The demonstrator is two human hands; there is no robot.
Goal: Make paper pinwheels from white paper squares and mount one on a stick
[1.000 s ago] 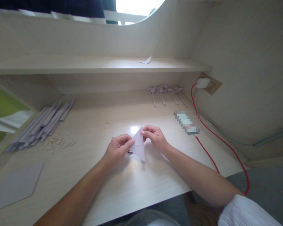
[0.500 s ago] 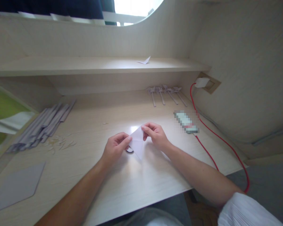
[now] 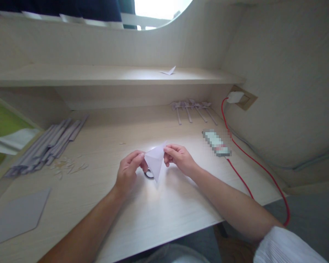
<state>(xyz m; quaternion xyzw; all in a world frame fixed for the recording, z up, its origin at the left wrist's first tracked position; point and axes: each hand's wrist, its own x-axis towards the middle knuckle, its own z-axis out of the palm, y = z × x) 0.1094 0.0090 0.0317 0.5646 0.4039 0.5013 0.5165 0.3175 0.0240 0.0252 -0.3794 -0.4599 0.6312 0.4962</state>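
A small folded piece of white paper is held above the desk, its point hanging downward. My left hand pinches its left corner between thumb and fingers. At its upper right edge, my right hand grips the same paper with thumb and forefinger. Behind the paper, partly covered, a dark ring-shaped handle lies on the desk; what it belongs to is hidden.
Rolled paper strips are piled at the left, near small scraps and a flat sheet. Paper pinwheel-like pieces on sticks lie at the back. A phone with a red cable lies right. Folded paper sits on the shelf.
My left hand has moved slightly left, and the paper has turned so that more of its folded face shows. More of the dark ring is visible. My right hand has barely shifted.
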